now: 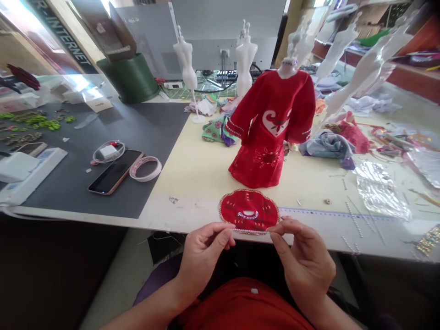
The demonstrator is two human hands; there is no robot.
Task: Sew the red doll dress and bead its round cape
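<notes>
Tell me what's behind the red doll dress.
Behind the red doll dress stand a white dress form and a monitor's back; the tabletop right behind its skirt is hidden.

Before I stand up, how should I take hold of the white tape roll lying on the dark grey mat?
Pinch the white tape roll across its rim from above, coming from the right, away from the black smartphone beside it. It lies flat, so its open centre admits a finger.

Red beaded fabric piece (pixel 249 211): lower rim partly hidden behind hands (pixel 202 261) (pixel 304 261).
</notes>
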